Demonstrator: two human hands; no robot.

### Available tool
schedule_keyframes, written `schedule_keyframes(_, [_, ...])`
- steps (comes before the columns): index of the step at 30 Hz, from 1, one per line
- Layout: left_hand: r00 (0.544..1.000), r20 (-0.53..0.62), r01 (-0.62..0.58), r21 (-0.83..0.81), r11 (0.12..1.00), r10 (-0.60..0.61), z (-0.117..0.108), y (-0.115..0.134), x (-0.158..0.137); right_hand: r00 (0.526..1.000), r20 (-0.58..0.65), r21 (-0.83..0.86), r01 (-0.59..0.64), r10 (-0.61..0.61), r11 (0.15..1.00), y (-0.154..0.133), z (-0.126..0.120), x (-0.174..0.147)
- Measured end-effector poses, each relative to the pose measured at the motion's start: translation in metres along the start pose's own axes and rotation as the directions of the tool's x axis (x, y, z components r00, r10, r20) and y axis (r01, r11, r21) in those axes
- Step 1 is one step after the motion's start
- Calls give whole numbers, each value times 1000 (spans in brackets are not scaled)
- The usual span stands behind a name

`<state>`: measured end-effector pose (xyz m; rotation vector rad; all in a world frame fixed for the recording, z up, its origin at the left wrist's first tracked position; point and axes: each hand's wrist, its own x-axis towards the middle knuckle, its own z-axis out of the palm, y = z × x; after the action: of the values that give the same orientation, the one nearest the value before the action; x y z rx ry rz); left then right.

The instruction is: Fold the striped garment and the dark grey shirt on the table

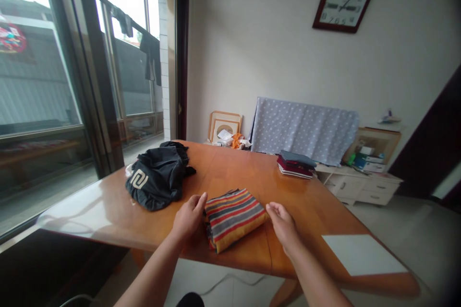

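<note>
A folded striped cloth (236,218), yellow, red and grey, lies on the wooden table in front of me. My left hand (190,216) is at its left edge, thumb up and fingers loosely bent; whether the fingertips touch the cloth is hard to tell. Close by the right corner of the cloth is my right hand (281,223), its fingers slightly curled and not closed on the fabric. Neither hand grips anything that I can see. To the left lies a crumpled black garment (158,177) with a pale printed mark.
A stack of folded clothes (296,165) sits at the table's (223,163) far right. A white sheet (363,254) lies near the right edge. Behind stand a white cabinet (363,187) and something draped with a dotted grey cloth (302,127). Tall windows (97,81) are at left.
</note>
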<state>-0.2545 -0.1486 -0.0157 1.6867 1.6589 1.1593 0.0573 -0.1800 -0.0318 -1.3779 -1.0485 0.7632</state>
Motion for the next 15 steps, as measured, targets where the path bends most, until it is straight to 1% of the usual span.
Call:
schedule_keyframes(3, [997, 74, -16, 201, 979, 1, 4, 7, -13, 986, 165, -26, 3, 1, 1000, -4, 12, 5])
schedule_keyframes(5, [996, 83, -10, 254, 967, -11, 10, 11, -13, 963, 270, -49, 35, -20, 998, -7, 18, 1])
schedule_keyframes(6, [996, 87, -5, 238, 971, -17, 13, 13, -12, 955, 294, -57, 49, -30, 997, -6, 19, -3])
schedule_keyframes(7, [995, 100, -6, 185, 983, -13, 16, 14, -9, 954, 299, -61, 55, -34, 997, -4, 19, -8])
schedule_keyframes(9, [985, 171, -28, -27, 999, 32, 24, 16, -4, 960, 277, -45, 42, -28, 998, 2, 14, -19])
schedule_keyframes(11, [959, 268, -17, -285, 958, 97, 32, 20, 1, 967, 254, 15, -1, -3, 1000, 9, 5, -30])
schedule_keyframes(12, [944, 309, 8, -379, 925, 118, 36, 23, 3, 969, 244, 53, -36, 22, 998, 12, 0, -33])
schedule_keyframes(13, [932, 339, 35, -435, 900, 127, 40, 25, 5, 971, 234, 88, -77, 54, 993, 13, -6, -35])
schedule_keyframes(15, [929, 354, 67, -451, 890, 109, 45, 29, 9, 973, 197, 122, -142, 117, 982, 11, -15, -34])
